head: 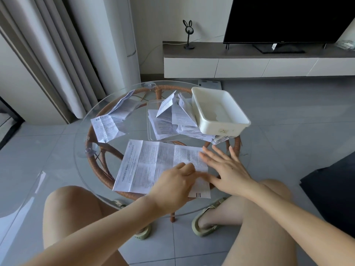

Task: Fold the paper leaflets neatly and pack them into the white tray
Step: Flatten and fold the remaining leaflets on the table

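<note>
A large unfolded leaflet [149, 166] lies flat on the near part of the round glass table [57, 179]. My left hand [172, 187] rests on its right part with fingers curled at the paper. My right hand [224, 167] lies flat on the leaflet's right edge, fingers spread straight. The white tray [221, 110] sits tilted at the far right of the table, propped on a heap of creased leaflets [169, 120]. It looks empty. Two more leaflets [107, 127] lie at the far left.
The glass top rests on a wicker frame [99, 156]. My knees and sandalled feet are under the near edge. A TV stand [249, 62] with a television stands behind. A dark seat [330, 181] is at the right.
</note>
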`<action>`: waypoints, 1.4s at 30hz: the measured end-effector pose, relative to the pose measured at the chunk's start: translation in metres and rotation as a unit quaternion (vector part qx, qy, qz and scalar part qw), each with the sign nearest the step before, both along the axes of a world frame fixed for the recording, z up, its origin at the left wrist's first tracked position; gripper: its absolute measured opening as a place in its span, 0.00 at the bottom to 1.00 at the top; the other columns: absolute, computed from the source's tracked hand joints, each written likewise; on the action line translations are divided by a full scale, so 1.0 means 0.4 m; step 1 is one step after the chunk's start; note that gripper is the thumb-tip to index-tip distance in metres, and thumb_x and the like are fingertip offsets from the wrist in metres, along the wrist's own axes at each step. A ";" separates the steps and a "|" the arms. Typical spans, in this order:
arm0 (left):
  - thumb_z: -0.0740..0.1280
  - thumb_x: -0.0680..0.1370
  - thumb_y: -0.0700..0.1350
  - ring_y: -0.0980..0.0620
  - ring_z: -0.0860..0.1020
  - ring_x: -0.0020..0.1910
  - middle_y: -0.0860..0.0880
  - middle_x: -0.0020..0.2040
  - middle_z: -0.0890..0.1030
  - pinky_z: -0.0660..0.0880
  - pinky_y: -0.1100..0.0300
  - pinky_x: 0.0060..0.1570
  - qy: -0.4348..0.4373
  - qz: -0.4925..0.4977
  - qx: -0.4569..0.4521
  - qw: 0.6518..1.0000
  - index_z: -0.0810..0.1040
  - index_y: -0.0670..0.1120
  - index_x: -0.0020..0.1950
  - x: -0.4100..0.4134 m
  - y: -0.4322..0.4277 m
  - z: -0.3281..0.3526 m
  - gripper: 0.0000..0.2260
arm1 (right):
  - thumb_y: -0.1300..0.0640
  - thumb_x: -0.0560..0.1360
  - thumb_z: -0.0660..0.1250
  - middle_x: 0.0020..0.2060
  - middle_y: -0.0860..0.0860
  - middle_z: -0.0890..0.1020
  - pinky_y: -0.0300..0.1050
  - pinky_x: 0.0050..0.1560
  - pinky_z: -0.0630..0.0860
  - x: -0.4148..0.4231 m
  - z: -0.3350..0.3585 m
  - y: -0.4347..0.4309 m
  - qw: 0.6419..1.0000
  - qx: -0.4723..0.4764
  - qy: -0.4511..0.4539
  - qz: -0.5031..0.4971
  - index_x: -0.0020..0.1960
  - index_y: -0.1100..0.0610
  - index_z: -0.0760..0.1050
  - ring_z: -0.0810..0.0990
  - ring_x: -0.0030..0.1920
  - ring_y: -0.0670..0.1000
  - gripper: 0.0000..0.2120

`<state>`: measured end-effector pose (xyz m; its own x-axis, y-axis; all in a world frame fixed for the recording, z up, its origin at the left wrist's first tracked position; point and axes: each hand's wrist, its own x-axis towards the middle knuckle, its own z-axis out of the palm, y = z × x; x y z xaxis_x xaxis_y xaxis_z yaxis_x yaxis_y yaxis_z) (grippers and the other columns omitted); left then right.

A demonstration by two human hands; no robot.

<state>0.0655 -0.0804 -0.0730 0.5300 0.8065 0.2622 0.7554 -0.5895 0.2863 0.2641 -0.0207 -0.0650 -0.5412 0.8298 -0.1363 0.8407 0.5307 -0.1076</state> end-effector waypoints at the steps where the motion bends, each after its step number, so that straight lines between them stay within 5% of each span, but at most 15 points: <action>1: 0.56 0.75 0.46 0.47 0.74 0.39 0.49 0.44 0.76 0.74 0.56 0.28 -0.010 0.009 0.005 1.000 0.79 0.45 0.58 0.003 -0.004 -0.006 0.18 | 0.24 0.62 0.30 0.70 0.34 0.39 0.56 0.72 0.32 0.002 0.002 0.004 1.000 -0.004 0.011 -0.001 0.77 0.42 0.46 0.39 0.76 0.43 0.47; 5: 0.56 0.77 0.50 0.47 0.72 0.40 0.48 0.43 0.74 0.74 0.55 0.25 0.002 0.028 0.015 0.999 0.78 0.49 0.62 0.021 -0.015 0.001 0.18 | 0.32 0.67 0.35 0.72 0.33 0.46 0.57 0.74 0.35 0.003 -0.004 0.010 0.997 -0.012 0.068 -0.023 0.76 0.42 0.54 0.44 0.76 0.41 0.39; 8: 0.56 0.78 0.53 0.45 0.72 0.41 0.47 0.44 0.73 0.73 0.55 0.26 0.025 0.011 0.019 0.999 0.77 0.54 0.63 0.026 -0.029 0.010 0.17 | 0.37 0.77 0.52 0.72 0.37 0.62 0.58 0.74 0.41 -0.010 -0.018 0.006 0.985 0.021 0.157 -0.070 0.70 0.42 0.67 0.54 0.75 0.41 0.24; 11: 0.57 0.78 0.52 0.43 0.74 0.42 0.45 0.45 0.74 0.73 0.57 0.27 0.011 -0.010 0.022 1.000 0.72 0.59 0.65 0.021 -0.036 0.021 0.16 | 0.38 0.73 0.66 0.68 0.37 0.69 0.55 0.74 0.43 -0.021 -0.023 0.011 0.969 0.023 0.215 -0.119 0.64 0.43 0.75 0.60 0.73 0.40 0.21; 18: 0.57 0.78 0.55 0.44 0.73 0.52 0.44 0.55 0.75 0.74 0.58 0.41 0.059 -0.060 -0.004 0.996 0.79 0.61 0.61 -0.018 -0.034 0.020 0.15 | 0.43 0.74 0.67 0.64 0.41 0.75 0.47 0.72 0.48 -0.033 -0.041 0.019 0.943 0.081 0.271 -0.174 0.60 0.47 0.79 0.67 0.68 0.38 0.17; 22: 0.56 0.78 0.56 0.44 0.74 0.55 0.44 0.57 0.75 0.72 0.58 0.47 0.106 -0.065 0.007 0.992 0.77 0.63 0.63 -0.024 -0.035 0.027 0.17 | 0.45 0.74 0.69 0.63 0.47 0.78 0.51 0.69 0.60 -0.050 -0.049 0.008 0.925 0.150 0.275 -0.214 0.59 0.52 0.80 0.75 0.64 0.46 0.17; 26: 0.55 0.79 0.56 0.44 0.72 0.57 0.44 0.58 0.75 0.67 0.56 0.53 0.113 -0.079 0.020 0.990 0.76 0.65 0.63 -0.027 -0.036 0.031 0.16 | 0.47 0.73 0.70 0.57 0.48 0.82 0.44 0.60 0.62 -0.073 -0.041 0.013 0.911 0.195 0.261 -0.253 0.53 0.53 0.83 0.80 0.53 0.52 0.12; 32: 0.56 0.78 0.55 0.44 0.72 0.56 0.43 0.56 0.76 0.72 0.55 0.54 0.101 -0.087 0.026 0.991 0.77 0.65 0.62 -0.026 -0.035 0.026 0.17 | 0.52 0.68 0.70 0.35 0.48 0.84 0.65 0.53 0.74 -0.102 -0.035 0.032 0.910 0.247 0.220 -0.249 0.36 0.55 0.82 0.81 0.32 0.51 0.07; 39: 0.56 0.77 0.55 0.44 0.71 0.57 0.42 0.58 0.75 0.70 0.54 0.57 0.095 -0.094 0.020 0.991 0.77 0.64 0.62 -0.033 -0.032 0.016 0.17 | 0.60 0.67 0.75 0.33 0.49 0.83 0.64 0.51 0.74 -0.108 -0.028 0.032 0.918 0.246 0.182 -0.253 0.34 0.54 0.81 0.80 0.33 0.52 0.05; 42: 0.56 0.76 0.55 0.44 0.71 0.58 0.42 0.59 0.75 0.70 0.53 0.59 0.084 -0.100 0.006 0.991 0.79 0.63 0.60 -0.039 -0.036 0.019 0.17 | 0.64 0.69 0.73 0.41 0.51 0.85 0.66 0.54 0.72 -0.103 -0.028 0.028 0.922 0.235 0.201 -0.234 0.44 0.54 0.85 0.83 0.41 0.53 0.08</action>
<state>0.0500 -0.0947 -0.0655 0.7165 0.6777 0.1657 0.6592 -0.7353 0.1573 0.2231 -0.0095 -0.0763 -0.0382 0.9018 0.4304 0.9317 0.1878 -0.3109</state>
